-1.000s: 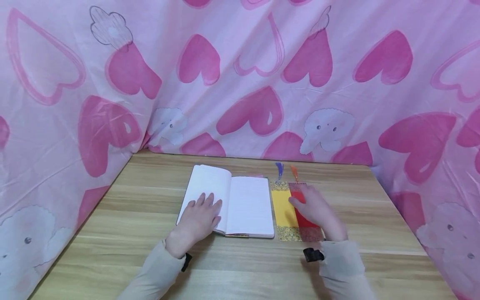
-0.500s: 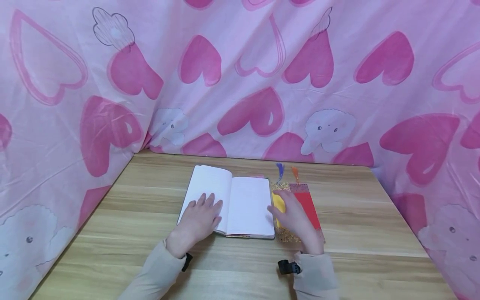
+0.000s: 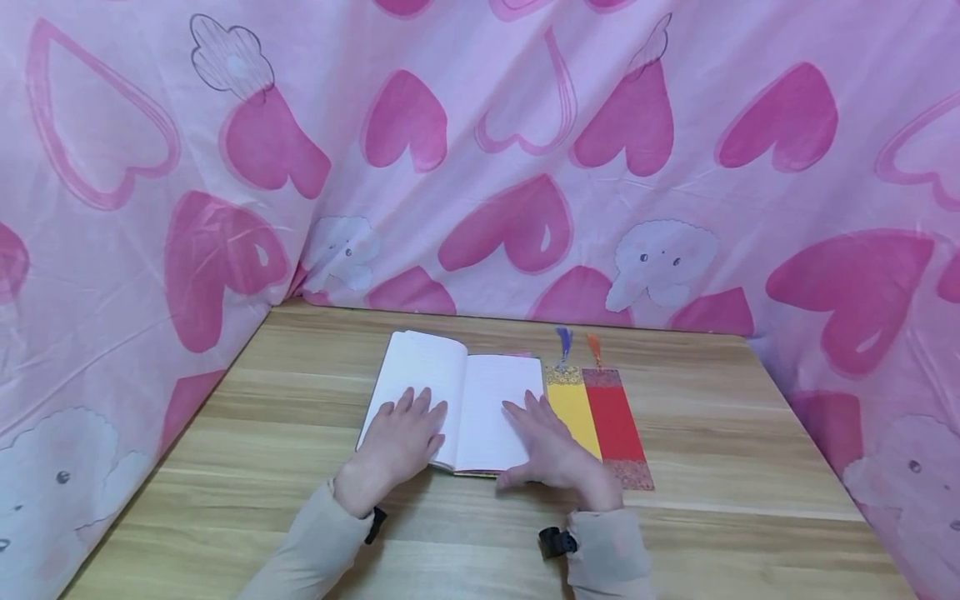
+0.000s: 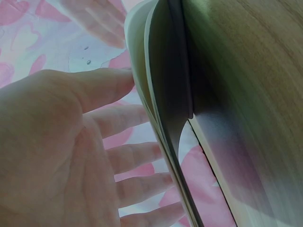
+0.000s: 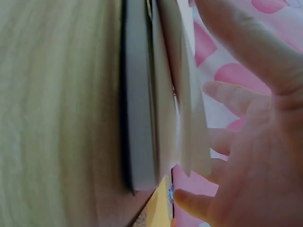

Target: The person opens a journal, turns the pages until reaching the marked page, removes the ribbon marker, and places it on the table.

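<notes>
An open notebook point(image 3: 491, 400) with pale pages lies on the table. My left hand point(image 3: 400, 442) rests on its left page, fingers straight and spread. In the left wrist view, the fingertips of the left hand point(image 4: 66, 142) meet the page edge of the notebook point(image 4: 156, 85). Over the lower right corner of the right page is my right hand point(image 3: 553, 450), fingers spread and thumb out toward the front edge. The right wrist view has the right hand point(image 5: 255, 127) beside slightly lifted pages point(image 5: 191, 118). My right hand and wrist hide the lower end of a yellow bookmark point(image 3: 572, 412).
Right of the yellow bookmark lies a red bookmark point(image 3: 613, 421). A blue tassel point(image 3: 564, 343) and an orange tassel point(image 3: 594, 346) point to the back. The wooden table point(image 3: 735, 433) ends at a pink heart-patterned cloth point(image 3: 495, 108). Something pink point(image 3: 522, 354) peeks out behind the notebook.
My right hand has moved left from above the red bookmark, across the yellow one, to the notebook's right page. The left hand has stayed on the left page.
</notes>
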A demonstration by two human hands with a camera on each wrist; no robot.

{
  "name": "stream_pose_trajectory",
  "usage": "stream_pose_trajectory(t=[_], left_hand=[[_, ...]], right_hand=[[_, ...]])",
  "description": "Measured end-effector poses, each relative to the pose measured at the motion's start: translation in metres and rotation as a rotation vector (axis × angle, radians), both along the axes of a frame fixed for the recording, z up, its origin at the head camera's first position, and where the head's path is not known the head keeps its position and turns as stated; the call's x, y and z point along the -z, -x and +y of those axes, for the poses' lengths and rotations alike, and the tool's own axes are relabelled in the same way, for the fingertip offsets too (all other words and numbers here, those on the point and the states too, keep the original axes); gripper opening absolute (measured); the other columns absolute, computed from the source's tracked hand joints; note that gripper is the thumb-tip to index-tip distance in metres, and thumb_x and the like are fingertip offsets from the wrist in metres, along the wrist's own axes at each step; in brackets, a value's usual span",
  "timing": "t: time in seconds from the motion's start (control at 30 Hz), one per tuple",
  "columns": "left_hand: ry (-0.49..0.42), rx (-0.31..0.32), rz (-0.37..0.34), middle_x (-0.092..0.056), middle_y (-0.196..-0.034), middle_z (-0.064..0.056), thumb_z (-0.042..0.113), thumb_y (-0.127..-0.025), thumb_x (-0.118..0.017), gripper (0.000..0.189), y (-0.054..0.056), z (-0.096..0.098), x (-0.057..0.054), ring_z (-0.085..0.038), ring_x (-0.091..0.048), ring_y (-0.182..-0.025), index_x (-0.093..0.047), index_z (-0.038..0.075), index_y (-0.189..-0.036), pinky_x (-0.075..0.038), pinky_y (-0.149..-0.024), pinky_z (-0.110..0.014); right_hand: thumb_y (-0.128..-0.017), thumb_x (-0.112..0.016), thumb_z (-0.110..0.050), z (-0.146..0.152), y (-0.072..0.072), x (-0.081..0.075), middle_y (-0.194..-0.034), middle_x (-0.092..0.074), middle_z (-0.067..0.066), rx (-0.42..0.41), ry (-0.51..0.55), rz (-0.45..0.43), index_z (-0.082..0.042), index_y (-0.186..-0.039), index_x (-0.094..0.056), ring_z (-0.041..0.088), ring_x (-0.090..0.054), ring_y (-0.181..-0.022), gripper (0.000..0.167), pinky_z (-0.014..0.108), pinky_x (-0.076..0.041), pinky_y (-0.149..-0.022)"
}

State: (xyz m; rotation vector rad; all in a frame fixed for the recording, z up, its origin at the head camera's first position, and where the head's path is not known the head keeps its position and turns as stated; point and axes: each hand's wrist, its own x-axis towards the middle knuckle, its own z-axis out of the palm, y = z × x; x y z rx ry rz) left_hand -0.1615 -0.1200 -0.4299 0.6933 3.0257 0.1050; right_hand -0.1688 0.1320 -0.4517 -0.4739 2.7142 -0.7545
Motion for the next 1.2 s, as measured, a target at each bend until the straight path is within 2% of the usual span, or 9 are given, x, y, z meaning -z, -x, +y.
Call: stream_pose_trajectory(t=[0.2, 0.47, 0.67, 0.87, 0.97, 1.1, 1.2], left_hand=[[0.004, -0.003, 0.0, -0.045, -0.145, -0.02, 0.034, -0.099, -0.056, 0.047, -0.0003, 0.0, 0.0, -0.043, -0.04, -0.133, -0.052, 0.01, -0.14, -0.038, -0.101, -0.059], [0.0, 0.0, 0.018, -0.046, -0.143, -0.02, 0.033, -0.098, -0.057, 0.047, -0.0004, -0.0001, -0.0005, -0.043, -0.041, -0.132, -0.053, 0.01, -0.139, -0.039, -0.1, -0.059], [0.002, -0.001, 0.018, -0.046, -0.144, -0.02, 0.033, -0.098, -0.057, 0.047, -0.0009, -0.0004, -0.0005, -0.043, -0.041, -0.133, -0.053, 0.011, -0.139, -0.039, -0.1, -0.059], [-0.007, 0.0, 0.013, -0.046, -0.144, -0.02, 0.033, -0.098, -0.057, 0.047, -0.0018, -0.0011, -0.0014, -0.043, -0.041, -0.133, -0.053, 0.01, -0.139, -0.039, -0.1, -0.059], [-0.006, -0.001, 0.019, -0.046, -0.144, -0.02, 0.033, -0.098, -0.057, 0.046, -0.0022, -0.0018, -0.0026, -0.043, -0.041, -0.132, -0.054, 0.011, -0.139, -0.04, -0.1, -0.059], [0.0, 0.008, 0.036, -0.047, -0.143, -0.019, 0.033, -0.098, -0.057, 0.045, -0.0019, -0.0019, -0.004, -0.042, -0.042, -0.132, -0.055, 0.011, -0.138, -0.04, -0.099, -0.058], [-0.013, 0.044, 0.107, -0.055, -0.13, -0.016, 0.03, -0.097, -0.06, 0.039, -0.0011, -0.0014, -0.0033, -0.039, -0.05, -0.123, -0.059, 0.01, -0.13, -0.044, -0.093, -0.055]], right_hand=[[-0.064, -0.09, -0.04, -0.0033, -0.0007, 0.002, -0.162, -0.016, 0.012, 0.009, -0.036, -0.022, -0.021, -0.155, -0.031, 0.038, -0.004, -0.147, 0.11, 0.063, -0.011, -0.113], [-0.069, -0.088, -0.035, -0.0032, -0.001, 0.0026, -0.161, -0.021, 0.009, 0.037, -0.026, -0.05, -0.022, -0.154, -0.033, 0.035, -0.009, -0.147, 0.102, 0.061, -0.015, -0.114], [-0.075, -0.084, -0.033, -0.0009, -0.0022, 0.0015, -0.158, -0.028, 0.01, 0.028, -0.03, -0.062, -0.023, -0.153, -0.036, 0.037, -0.014, -0.146, 0.092, 0.061, -0.018, -0.112], [-0.082, -0.079, -0.019, 0.0023, -0.0045, -0.0014, -0.152, -0.039, 0.008, 0.064, 0.046, -0.054, -0.023, -0.149, -0.043, 0.037, -0.022, -0.144, 0.076, 0.06, -0.025, -0.11], [-0.085, -0.076, -0.014, 0.0027, -0.0051, -0.0022, -0.148, -0.044, 0.007, 0.087, 0.1, -0.03, -0.023, -0.146, -0.047, 0.036, -0.024, -0.143, 0.069, 0.057, -0.029, -0.11], [-0.087, -0.075, -0.018, 0.002, -0.0053, -0.0043, -0.146, -0.046, 0.008, 0.119, 0.16, 0.056, -0.02, -0.143, -0.05, 0.036, -0.026, -0.143, 0.062, 0.057, -0.032, -0.108], [-0.085, -0.077, -0.023, 0.0009, -0.0041, -0.0062, -0.15, -0.04, 0.01, 0.162, 0.185, 0.124, -0.02, -0.141, -0.053, 0.034, -0.025, -0.143, 0.061, 0.057, -0.033, -0.107]])
